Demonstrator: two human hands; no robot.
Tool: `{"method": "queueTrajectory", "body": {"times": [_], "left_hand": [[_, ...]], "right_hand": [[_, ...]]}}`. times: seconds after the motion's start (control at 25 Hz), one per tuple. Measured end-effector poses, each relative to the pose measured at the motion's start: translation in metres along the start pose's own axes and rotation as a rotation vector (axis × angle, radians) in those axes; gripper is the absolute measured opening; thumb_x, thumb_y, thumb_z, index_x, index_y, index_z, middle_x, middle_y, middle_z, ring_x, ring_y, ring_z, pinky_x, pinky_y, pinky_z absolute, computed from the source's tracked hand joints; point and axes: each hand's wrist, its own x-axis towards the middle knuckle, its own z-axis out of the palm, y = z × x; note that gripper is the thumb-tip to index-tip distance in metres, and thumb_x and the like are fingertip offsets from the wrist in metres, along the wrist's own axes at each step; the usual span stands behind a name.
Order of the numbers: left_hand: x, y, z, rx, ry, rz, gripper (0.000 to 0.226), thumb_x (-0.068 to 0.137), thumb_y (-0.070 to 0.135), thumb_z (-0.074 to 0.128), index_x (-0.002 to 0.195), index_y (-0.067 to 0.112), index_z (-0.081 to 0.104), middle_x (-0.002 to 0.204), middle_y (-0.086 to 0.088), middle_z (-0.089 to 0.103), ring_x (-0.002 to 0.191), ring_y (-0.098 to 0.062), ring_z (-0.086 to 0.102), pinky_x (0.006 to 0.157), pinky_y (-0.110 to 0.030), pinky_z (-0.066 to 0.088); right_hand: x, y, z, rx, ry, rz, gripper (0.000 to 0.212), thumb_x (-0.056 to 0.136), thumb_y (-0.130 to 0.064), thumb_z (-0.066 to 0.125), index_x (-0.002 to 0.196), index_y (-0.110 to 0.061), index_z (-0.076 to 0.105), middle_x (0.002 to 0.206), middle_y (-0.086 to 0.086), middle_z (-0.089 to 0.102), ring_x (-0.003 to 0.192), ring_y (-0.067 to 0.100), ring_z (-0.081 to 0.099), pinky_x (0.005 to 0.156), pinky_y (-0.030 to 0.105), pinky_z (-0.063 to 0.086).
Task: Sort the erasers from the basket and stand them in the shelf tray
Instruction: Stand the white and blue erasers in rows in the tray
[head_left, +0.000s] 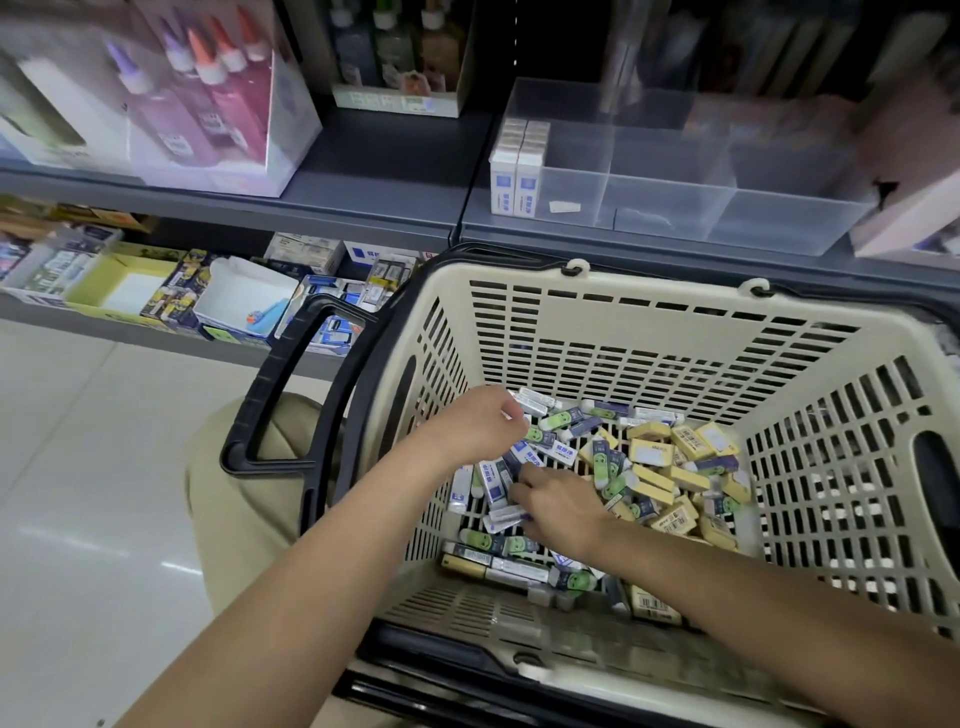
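A cream plastic basket (675, 306) holds a heap of mixed erasers: white-and-blue ones (493, 480), green-faced ones (610, 470) and yellow ones (652, 452). Both my hands are down inside it. My left hand (480, 423) has its fingers curled round white-and-blue erasers at the heap's far left. My right hand (556, 501) pinches a white-and-blue eraser just below it. On the shelf above stands a clear divided tray (675, 182); several white-and-blue erasers (517, 174) stand upright in its left compartment.
The basket's black handle (280, 384) hangs out to the left over a beige trouser leg. The shelf's left part carries glue bottles in a box (208, 98). A lower shelf holds boxes of stationery (244, 304). Pale floor lies at the left.
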Motion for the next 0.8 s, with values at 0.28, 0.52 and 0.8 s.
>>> {"method": "queueTrajectory", "body": {"times": [0.28,0.52,0.8], "left_hand": [[0.047,-0.029,0.043,-0.26,-0.139,-0.37,0.032,0.098,0.025,0.045,0.119,0.002,0.053,0.11,-0.011,0.062,0.095,-0.023,0.06,0.089,-0.034,0.051],[0.048,-0.031,0.051,-0.498,-0.42,-0.441,0.064,0.084,0.07,0.035,0.085,0.013,0.062,0.066,-0.002,0.066,0.052,-0.012,0.06,0.053,-0.023,0.051],[0.068,-0.051,0.048,-1.19,-0.073,-0.462,0.041,0.068,0.051,0.071,0.082,0.012,0.066,0.061,0.001,0.062,0.051,-0.01,0.052,0.054,-0.025,0.052]], "right_hand": [[-0.021,0.036,-0.027,0.389,0.043,0.058,0.019,0.087,-0.024,0.06,0.104,-0.016,0.063,0.1,-0.003,0.057,0.088,0.011,0.055,0.078,0.024,0.046],[-0.011,0.048,-0.042,0.571,0.147,0.102,0.033,0.081,-0.033,0.069,0.107,-0.017,0.057,0.097,-0.011,0.048,0.086,0.005,0.048,0.078,0.021,0.041],[0.037,0.059,-0.031,0.388,0.325,0.416,0.032,0.089,-0.021,0.056,0.121,-0.013,0.053,0.118,0.005,0.059,0.108,0.021,0.054,0.091,0.032,0.043]]}}
